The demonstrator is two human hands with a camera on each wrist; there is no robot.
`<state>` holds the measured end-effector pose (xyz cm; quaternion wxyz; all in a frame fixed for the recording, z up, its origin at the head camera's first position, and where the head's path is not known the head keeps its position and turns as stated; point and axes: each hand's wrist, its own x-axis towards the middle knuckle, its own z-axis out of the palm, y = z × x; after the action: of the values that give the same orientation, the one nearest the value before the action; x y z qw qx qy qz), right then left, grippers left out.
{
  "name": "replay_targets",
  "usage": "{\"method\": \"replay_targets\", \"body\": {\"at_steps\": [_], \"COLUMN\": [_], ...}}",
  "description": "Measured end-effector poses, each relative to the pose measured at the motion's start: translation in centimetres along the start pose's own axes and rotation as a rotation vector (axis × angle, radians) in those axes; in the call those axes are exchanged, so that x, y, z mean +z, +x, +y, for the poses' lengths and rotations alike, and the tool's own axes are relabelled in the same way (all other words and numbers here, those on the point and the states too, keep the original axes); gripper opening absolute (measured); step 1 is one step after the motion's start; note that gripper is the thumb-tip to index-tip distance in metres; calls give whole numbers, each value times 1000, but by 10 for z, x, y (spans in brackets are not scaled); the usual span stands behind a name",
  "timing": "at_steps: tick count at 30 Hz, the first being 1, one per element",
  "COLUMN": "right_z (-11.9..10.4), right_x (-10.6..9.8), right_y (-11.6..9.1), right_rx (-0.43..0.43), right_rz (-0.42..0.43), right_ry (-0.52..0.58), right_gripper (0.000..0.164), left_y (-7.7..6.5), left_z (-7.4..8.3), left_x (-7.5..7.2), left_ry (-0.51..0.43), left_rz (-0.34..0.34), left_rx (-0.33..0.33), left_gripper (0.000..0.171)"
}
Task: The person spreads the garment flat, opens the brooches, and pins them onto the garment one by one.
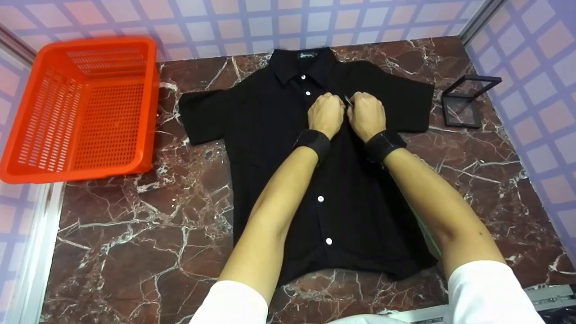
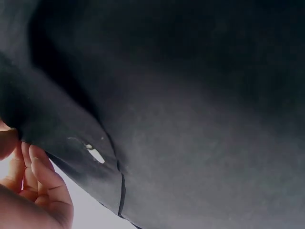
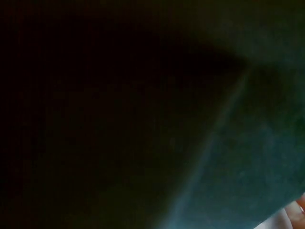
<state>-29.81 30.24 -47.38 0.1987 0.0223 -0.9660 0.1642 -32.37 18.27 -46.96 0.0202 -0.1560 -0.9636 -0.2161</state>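
A black short-sleeved shirt (image 1: 265, 135) lies front up, its collar (image 1: 292, 67) toward the back wall and white buttons (image 1: 320, 198) down its middle. My left hand (image 1: 326, 112) grips the cloth on the upper chest beside the button line. Close on its right, my right hand (image 1: 367, 114) also holds the cloth, fingers curled. Between them shows a small dark piece with a shiny edge; its kind is unclear. The left wrist view has the left fingers (image 2: 47, 179) pinching black cloth near a white button (image 2: 96, 153). Dark cloth fills most of the right wrist view.
An orange plastic basket (image 1: 146, 108) stands at the left on the brown marbled table (image 1: 135, 238). A small black frame stand (image 1: 463, 123) is at the right, past the sleeve. Checked walls (image 1: 270, 27) close off the back and sides.
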Motion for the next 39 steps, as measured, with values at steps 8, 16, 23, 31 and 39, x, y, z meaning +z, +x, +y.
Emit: {"method": "replay_targets", "body": {"at_steps": [8, 16, 23, 31, 39], "right_z": [-3, -4, -5, -3, -2], "right_x": [0, 0, 0, 3, 2], "right_y": [0, 2, 2, 2, 2], "right_rx": [26, 48, 64, 59, 43], "right_rz": [-6, -22, -27, -7, -5], "right_ry": [26, 40, 64, 75, 60], "right_gripper": [14, 15, 16, 17, 15], "left_y": [-1, 0, 1, 1, 2], "left_z": [-2, -2, -3, -2, -2], "left_x": [2, 3, 4, 4, 4], "left_ry": [-57, -67, -130, -224, -193], "left_rz": [-1, -10, -67, -113, -106], "left_rx": [-3, -1, -62, -141, -132], "left_gripper": [18, 19, 20, 16, 14]}}
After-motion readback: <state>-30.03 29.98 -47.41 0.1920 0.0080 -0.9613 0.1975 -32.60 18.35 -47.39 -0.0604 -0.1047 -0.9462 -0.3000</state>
